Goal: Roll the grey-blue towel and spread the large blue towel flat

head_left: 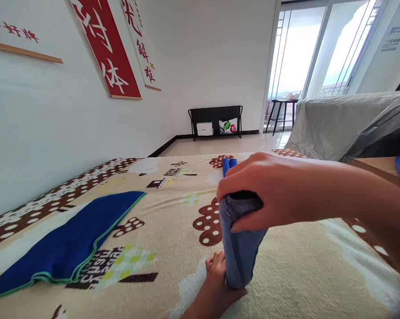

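Bright daylight floods in from glass doors (pixel 296 57), blown out; wide-angle bending at edges; near forearm blurred.

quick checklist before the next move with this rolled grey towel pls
1. Right hand grips the top of the rolled grey towel: ok, fingers wrap its upper end.
2. Left hand steadies the lower end: ok, it touches the base of the roll.
3. Roll stays tight: cannot tell, the hands cover both ends.
4. Roll rests on the patterned blanket: ok, it stands roughly upright on it.
5. Folded blue towel apart from the roll: ok, it lies flat off to the left.
6. Blue rolls behind the right hand: cannot tell, mostly hidden.
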`<action>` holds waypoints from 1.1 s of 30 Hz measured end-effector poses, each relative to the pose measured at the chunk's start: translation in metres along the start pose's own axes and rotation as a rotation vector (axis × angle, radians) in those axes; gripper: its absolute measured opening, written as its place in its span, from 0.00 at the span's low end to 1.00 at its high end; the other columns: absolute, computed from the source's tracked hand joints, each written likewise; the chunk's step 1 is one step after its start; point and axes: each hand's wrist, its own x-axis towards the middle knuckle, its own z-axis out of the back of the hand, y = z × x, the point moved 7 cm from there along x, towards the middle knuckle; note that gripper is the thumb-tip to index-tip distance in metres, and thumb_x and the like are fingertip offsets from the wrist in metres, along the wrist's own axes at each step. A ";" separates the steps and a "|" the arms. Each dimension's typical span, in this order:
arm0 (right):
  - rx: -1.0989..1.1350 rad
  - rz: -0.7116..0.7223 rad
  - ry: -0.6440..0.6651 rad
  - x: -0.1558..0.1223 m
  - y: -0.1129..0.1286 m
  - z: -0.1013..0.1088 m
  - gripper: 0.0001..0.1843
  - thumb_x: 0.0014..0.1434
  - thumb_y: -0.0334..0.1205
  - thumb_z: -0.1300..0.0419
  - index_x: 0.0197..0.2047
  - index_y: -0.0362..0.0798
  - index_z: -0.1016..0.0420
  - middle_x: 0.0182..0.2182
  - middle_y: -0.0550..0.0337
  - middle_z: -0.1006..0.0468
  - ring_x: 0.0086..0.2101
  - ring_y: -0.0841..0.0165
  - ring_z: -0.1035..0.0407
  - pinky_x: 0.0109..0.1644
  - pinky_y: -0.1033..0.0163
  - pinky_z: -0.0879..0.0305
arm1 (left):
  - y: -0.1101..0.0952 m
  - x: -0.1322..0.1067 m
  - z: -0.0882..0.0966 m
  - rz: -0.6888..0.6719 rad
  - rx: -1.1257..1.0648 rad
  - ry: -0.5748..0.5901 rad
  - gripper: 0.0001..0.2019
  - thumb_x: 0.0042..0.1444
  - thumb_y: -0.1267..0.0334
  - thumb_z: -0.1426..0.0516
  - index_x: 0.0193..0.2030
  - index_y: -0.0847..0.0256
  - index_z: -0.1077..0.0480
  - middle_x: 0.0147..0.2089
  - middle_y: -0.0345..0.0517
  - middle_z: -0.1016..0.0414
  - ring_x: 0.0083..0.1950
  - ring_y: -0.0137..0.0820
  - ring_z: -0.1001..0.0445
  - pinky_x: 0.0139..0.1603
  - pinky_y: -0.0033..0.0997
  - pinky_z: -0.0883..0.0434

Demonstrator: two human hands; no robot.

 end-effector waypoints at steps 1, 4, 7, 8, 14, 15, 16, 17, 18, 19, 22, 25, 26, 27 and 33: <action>-0.010 -0.006 0.003 0.000 -0.002 -0.001 0.14 0.56 0.46 0.39 0.41 0.46 0.24 0.32 0.67 0.30 0.32 0.88 0.41 0.34 0.79 0.55 | 0.001 0.001 -0.001 0.001 -0.005 0.016 0.23 0.39 0.59 0.29 0.45 0.55 0.25 0.51 0.48 0.26 0.54 0.46 0.31 0.58 0.50 0.36; -0.031 -0.002 0.018 0.005 -0.012 0.000 0.18 0.56 0.51 0.38 0.42 0.46 0.24 0.31 0.67 0.30 0.31 0.88 0.41 0.36 0.79 0.52 | 0.005 0.002 0.001 0.000 -0.033 0.030 0.27 0.36 0.59 0.28 0.46 0.54 0.26 0.54 0.47 0.28 0.57 0.47 0.33 0.60 0.49 0.37; -0.049 -0.019 0.017 0.015 -0.034 0.008 0.25 0.55 0.57 0.38 0.44 0.44 0.24 0.31 0.68 0.30 0.30 0.90 0.41 0.37 0.81 0.50 | 0.007 0.004 0.011 -0.023 -0.081 0.037 0.36 0.37 0.57 0.27 0.56 0.53 0.30 0.59 0.49 0.31 0.61 0.47 0.35 0.63 0.50 0.39; -0.049 -0.038 0.021 0.019 -0.045 0.010 0.26 0.54 0.57 0.38 0.45 0.43 0.23 0.31 0.68 0.29 0.28 0.90 0.42 0.36 0.81 0.50 | 0.008 0.004 0.015 -0.033 -0.101 0.043 0.38 0.38 0.56 0.27 0.58 0.53 0.33 0.60 0.49 0.31 0.62 0.46 0.36 0.64 0.50 0.40; -0.015 -0.124 0.120 0.032 -0.099 0.001 0.27 0.51 0.55 0.36 0.47 0.43 0.22 0.32 0.68 0.27 0.26 0.92 0.38 0.29 0.86 0.53 | 0.023 0.005 0.023 -0.050 -0.145 0.071 0.34 0.46 0.56 0.30 0.60 0.53 0.35 0.63 0.51 0.33 0.65 0.45 0.38 0.67 0.49 0.41; -0.010 -0.127 0.116 0.033 -0.106 0.002 0.28 0.51 0.56 0.36 0.47 0.43 0.22 0.33 0.67 0.26 0.27 0.91 0.37 0.29 0.86 0.51 | 0.026 0.004 0.022 -0.056 -0.139 0.074 0.33 0.47 0.56 0.31 0.60 0.53 0.35 0.63 0.51 0.33 0.65 0.45 0.37 0.67 0.49 0.41; -0.012 -0.141 0.104 0.035 -0.115 0.005 0.30 0.50 0.57 0.37 0.48 0.42 0.22 0.34 0.66 0.25 0.27 0.91 0.36 0.29 0.87 0.50 | 0.028 0.004 0.021 -0.066 -0.131 0.074 0.32 0.48 0.57 0.32 0.60 0.54 0.35 0.63 0.52 0.33 0.65 0.45 0.37 0.66 0.50 0.41; -0.028 -0.170 0.083 0.037 -0.125 0.010 0.32 0.50 0.57 0.38 0.49 0.40 0.22 0.35 0.64 0.25 0.28 0.91 0.35 0.31 0.88 0.48 | 0.030 0.004 0.020 -0.078 -0.122 0.073 0.30 0.50 0.58 0.33 0.60 0.54 0.34 0.62 0.52 0.33 0.65 0.45 0.37 0.66 0.50 0.40; -0.057 -0.214 0.056 0.040 -0.137 0.017 0.36 0.52 0.58 0.44 0.50 0.34 0.23 0.38 0.61 0.25 0.31 0.91 0.33 0.34 0.88 0.47 | 0.033 0.004 0.019 -0.088 -0.110 0.070 0.28 0.51 0.59 0.34 0.59 0.54 0.34 0.62 0.52 0.33 0.65 0.44 0.37 0.66 0.50 0.40; -0.100 -0.275 0.022 0.043 -0.151 0.026 0.38 0.54 0.57 0.50 0.48 0.29 0.23 0.40 0.59 0.25 0.34 0.90 0.32 0.37 0.88 0.46 | 0.035 0.004 0.017 -0.095 -0.097 0.064 0.26 0.52 0.61 0.36 0.59 0.54 0.33 0.62 0.52 0.33 0.64 0.44 0.36 0.66 0.51 0.39; -0.251 -0.456 -0.096 0.056 -0.197 0.057 0.47 0.48 0.43 0.79 0.35 0.09 0.31 0.43 0.50 0.30 0.44 0.85 0.33 0.43 0.82 0.47 | 0.040 0.004 0.014 -0.123 -0.086 0.042 0.26 0.50 0.66 0.38 0.57 0.53 0.32 0.61 0.52 0.32 0.64 0.44 0.35 0.64 0.51 0.38; -0.429 -0.531 -0.264 0.073 -0.234 0.081 0.45 0.31 0.32 0.86 0.27 0.01 0.41 0.41 0.47 0.32 0.47 0.81 0.37 0.44 0.73 0.45 | 0.041 0.002 0.018 -0.173 -0.116 0.028 0.23 0.52 0.65 0.40 0.57 0.51 0.32 0.61 0.52 0.32 0.64 0.44 0.35 0.64 0.49 0.37; -0.490 -0.538 -0.330 0.079 -0.244 0.084 0.47 0.34 0.34 0.86 0.29 0.01 0.40 0.43 0.46 0.33 0.49 0.79 0.37 0.46 0.72 0.45 | 0.042 0.002 0.022 -0.180 -0.121 0.019 0.21 0.54 0.63 0.40 0.56 0.51 0.31 0.61 0.52 0.32 0.64 0.44 0.35 0.64 0.49 0.36; -0.539 -0.543 -0.394 0.085 -0.252 0.083 0.50 0.45 0.42 0.83 0.36 0.03 0.36 0.47 0.43 0.32 0.52 0.77 0.37 0.51 0.74 0.45 | 0.043 0.001 0.028 -0.180 -0.119 0.002 0.19 0.56 0.61 0.41 0.56 0.51 0.31 0.61 0.52 0.32 0.64 0.44 0.35 0.63 0.50 0.36; -0.555 -0.587 -0.406 0.111 -0.289 -0.053 0.23 0.67 0.43 0.50 0.61 0.42 0.34 0.58 0.51 0.38 0.57 0.70 0.40 0.61 0.59 0.36 | 0.081 -0.006 0.100 -0.077 -0.036 -0.251 0.12 0.65 0.56 0.48 0.52 0.52 0.29 0.60 0.51 0.30 0.62 0.40 0.32 0.62 0.47 0.33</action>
